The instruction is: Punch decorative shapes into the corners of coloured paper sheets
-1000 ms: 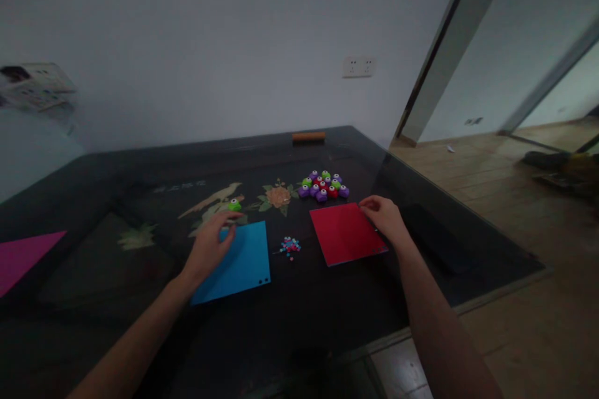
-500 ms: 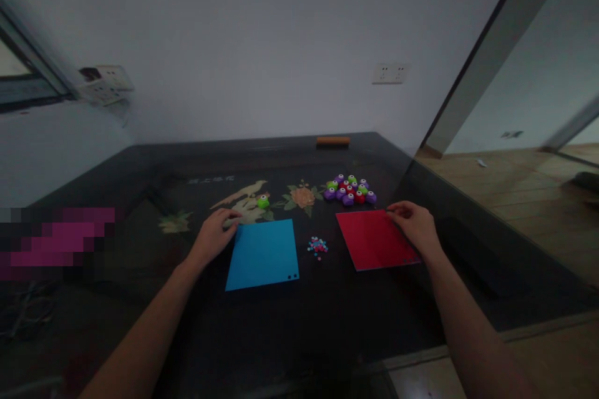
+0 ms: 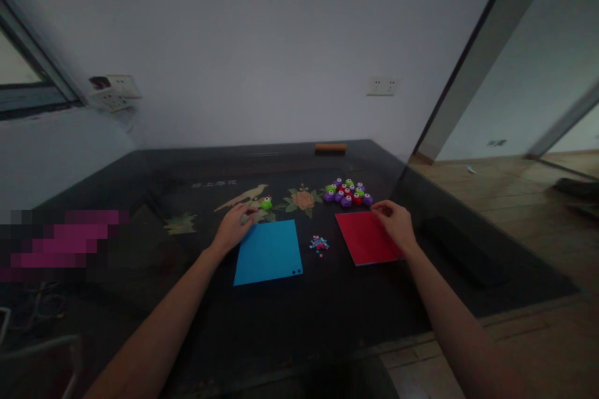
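My left hand (image 3: 238, 226) reaches over the far-left corner of a blue sheet (image 3: 270, 252), its fingers loosely curved and apart, holding nothing. Just beyond its fingertips sits a single green toy with a white eye (image 3: 266, 203). My right hand (image 3: 395, 224) hovers at the far edge of a red sheet (image 3: 365, 240), thumb and fingers bent with a small gap. Close to those fingertips is a cluster of purple, green and red eyed toys (image 3: 346, 192). A small pile of tiny coloured pieces (image 3: 319, 244) lies between the two sheets.
Everything lies on a dark table (image 3: 281, 324) with a printed flower and bird. An orange-brown bar (image 3: 331, 148) lies near its back edge against the wall. A long black object (image 3: 463, 252) rests at the right, and a pink blurred patch (image 3: 70, 237) shows at the left.
My left hand has moved right and slightly forward, closer to the single green toy. My right hand has shifted left along the red sheet toward the cluster. The camera view has shifted slightly.
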`<state>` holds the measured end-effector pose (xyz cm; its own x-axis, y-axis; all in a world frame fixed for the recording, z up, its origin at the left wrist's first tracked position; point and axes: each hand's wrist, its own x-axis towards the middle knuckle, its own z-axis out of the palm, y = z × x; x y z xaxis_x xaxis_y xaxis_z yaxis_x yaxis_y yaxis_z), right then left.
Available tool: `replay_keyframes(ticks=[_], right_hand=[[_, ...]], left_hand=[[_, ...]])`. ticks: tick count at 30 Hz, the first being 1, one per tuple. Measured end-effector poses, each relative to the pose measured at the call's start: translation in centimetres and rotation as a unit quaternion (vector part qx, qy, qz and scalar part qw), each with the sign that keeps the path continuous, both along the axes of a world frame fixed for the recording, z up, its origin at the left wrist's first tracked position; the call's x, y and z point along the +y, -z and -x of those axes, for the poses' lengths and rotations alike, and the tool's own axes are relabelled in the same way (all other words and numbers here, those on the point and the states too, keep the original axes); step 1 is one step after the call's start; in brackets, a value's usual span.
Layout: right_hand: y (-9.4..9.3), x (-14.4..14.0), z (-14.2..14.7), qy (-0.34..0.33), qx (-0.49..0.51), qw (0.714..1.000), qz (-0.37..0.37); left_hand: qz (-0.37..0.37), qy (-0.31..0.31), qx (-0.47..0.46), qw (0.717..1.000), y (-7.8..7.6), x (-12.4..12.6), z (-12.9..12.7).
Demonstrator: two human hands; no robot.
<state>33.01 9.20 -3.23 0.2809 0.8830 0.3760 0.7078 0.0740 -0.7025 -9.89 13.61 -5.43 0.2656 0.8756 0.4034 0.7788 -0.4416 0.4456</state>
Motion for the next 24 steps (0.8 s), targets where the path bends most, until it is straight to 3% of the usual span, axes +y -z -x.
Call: replay_keyframes(ticks=[7, 12, 17, 24], right_hand=[[-1.8, 1.1, 3.5, -0.08, -0.007, 0.996, -0.038], [-2.8, 2.7, 8.3, -0.187, -0.037, 0.982, -0.014], [-2.0, 3.7, 14.2, -0.345, -0.115, 0.929, 0.075], [-1.1, 4.3, 18.2, -0.399, -0.209, 0.882, 0.137]], left_hand=[[0.072, 0.004, 0.009, 0.997, -0.2, -0.4, 0.9], [0.172, 0.019, 0.026, 0.985, -1.1, -1.0, 1.8], [0.198, 0.025, 0.051, 0.979, -2.0, -1.9, 1.7], [0.207, 0.013, 0.068, 0.976, -2.2, -2.2, 1.2]])
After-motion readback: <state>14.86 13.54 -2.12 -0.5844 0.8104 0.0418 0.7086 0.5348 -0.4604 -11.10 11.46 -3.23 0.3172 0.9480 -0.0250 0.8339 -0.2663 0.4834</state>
